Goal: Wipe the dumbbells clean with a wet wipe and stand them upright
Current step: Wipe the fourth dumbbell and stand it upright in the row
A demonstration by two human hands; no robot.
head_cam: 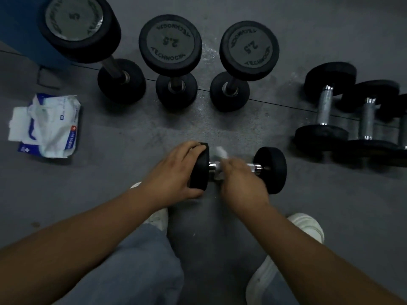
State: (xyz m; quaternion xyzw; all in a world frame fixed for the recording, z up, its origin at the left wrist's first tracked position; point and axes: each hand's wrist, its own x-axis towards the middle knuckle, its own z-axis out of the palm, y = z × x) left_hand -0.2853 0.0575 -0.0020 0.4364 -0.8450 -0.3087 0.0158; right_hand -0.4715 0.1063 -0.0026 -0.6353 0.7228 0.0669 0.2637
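Dumbbell (271, 170) lies on its side on the floor (88, 177); our left hand (174, 170) grips its left head, our blurred right hand (240, 183) curls round a white wipe (221, 151) on its handle. Beyond it three dumbbells (170, 40) stand upright; left of it, the wipe pack (48, 126).

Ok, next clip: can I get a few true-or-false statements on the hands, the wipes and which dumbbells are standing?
1. The dumbbell in the hands lies on its side on the floor. True.
2. The left hand holds the wipe. False: it grips that dumbbell's left head, while the right hand holds the wet wipe at the handle.
3. Three upright dumbbells stand beyond the hands. True.
4. The wipe pack lies to the person's right. False: it lies on the floor to the left.
5. The dumbbells at the right stand upright. False: they lie on their sides.
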